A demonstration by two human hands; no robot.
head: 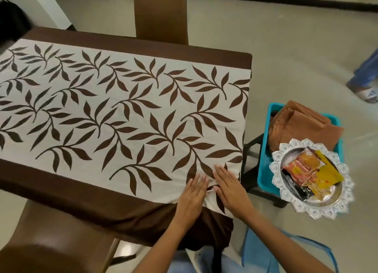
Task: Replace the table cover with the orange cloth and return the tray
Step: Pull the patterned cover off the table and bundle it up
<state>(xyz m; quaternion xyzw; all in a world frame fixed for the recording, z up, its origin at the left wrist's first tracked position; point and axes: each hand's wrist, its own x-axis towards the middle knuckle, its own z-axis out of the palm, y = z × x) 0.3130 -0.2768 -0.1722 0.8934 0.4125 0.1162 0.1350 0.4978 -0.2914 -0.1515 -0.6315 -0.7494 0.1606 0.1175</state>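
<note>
Orange cloth (304, 125) lay folded to the right, nearer the right hand (229, 186); both it and the left hand (193, 193) pressed flat, fingers straight, on the table cover (114, 113).

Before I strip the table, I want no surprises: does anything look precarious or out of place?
Yes: the silver tray of snack packets perches on the corner of the blue bin, overhanging it, beside the folded orange cloth. It could tip.

One leaf-print table cover (122, 109) on one table, two hands (193, 193) laid on it; two brown chairs (161, 14); one folded orange cloth (300, 125) in one blue bin (263, 170); one silver tray (286, 195) holding several snack packets (306, 170); one bystander's sandalled foot (366, 92)
</note>
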